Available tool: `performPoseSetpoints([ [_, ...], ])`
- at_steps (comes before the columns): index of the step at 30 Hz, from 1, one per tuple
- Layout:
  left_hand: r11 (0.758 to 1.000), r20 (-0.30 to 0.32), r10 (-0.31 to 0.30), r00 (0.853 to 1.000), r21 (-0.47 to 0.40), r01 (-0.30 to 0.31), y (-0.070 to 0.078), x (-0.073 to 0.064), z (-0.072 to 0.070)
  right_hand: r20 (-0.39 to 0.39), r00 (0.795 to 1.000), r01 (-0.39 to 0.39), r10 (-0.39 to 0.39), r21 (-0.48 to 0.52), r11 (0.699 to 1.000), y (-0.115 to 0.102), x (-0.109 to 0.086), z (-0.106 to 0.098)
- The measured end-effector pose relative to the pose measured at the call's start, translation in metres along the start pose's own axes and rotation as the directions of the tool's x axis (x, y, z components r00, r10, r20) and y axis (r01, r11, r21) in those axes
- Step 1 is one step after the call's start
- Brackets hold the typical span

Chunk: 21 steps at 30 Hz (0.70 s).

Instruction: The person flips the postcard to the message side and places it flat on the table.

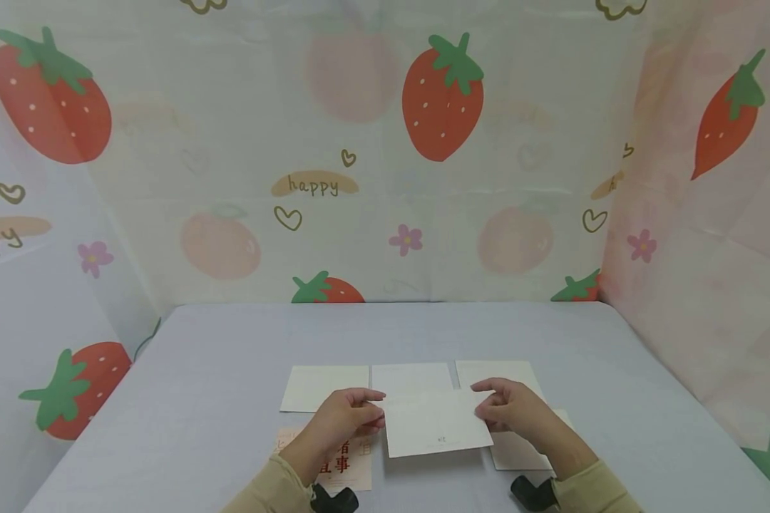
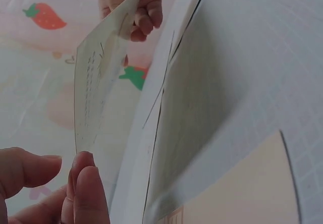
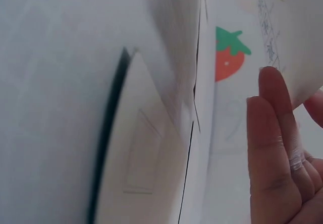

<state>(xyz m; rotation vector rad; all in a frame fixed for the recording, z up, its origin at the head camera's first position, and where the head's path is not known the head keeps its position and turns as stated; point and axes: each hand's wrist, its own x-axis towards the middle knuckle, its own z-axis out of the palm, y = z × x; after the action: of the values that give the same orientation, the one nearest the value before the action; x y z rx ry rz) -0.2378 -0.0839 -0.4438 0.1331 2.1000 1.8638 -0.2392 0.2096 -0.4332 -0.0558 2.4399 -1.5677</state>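
Observation:
Above the table, both hands hold a white card level between them, tilted toward me, with a small mark near its lower edge. My left hand pinches its left edge, index finger stretched out above the card. At the right edge my right hand pinches it, index finger also extended. Lines of small writing show on the card's other face in the left wrist view. Beneath the left forearm lies a card with red printed characters, partly covered by the arm. A blank card lies partly under the right forearm.
Behind the held card, three blank pale cards lie in a row: left, middle, right. A white cloth covers the table. Strawberry-patterned curtains stand along the back and sides. Black wrist straps show at both cuffs.

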Motion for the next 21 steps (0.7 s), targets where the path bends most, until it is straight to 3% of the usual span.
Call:
performPoseSetpoints([
  [11,0.994,-0.024,-0.051,0.998,0.091,0.053,-0.0044,0.0010,0.0006,0.122,0.989,-0.079,0.083,-0.039,0.996,0.0022,-0.0058,0.0021],
  [21,0.989,-0.015,-0.086,0.996,0.119,0.087,-0.0096,0.0029,0.0027,0.132,0.986,-0.099,0.107,-0.064,0.993,0.0028,-0.0074,0.0038],
])
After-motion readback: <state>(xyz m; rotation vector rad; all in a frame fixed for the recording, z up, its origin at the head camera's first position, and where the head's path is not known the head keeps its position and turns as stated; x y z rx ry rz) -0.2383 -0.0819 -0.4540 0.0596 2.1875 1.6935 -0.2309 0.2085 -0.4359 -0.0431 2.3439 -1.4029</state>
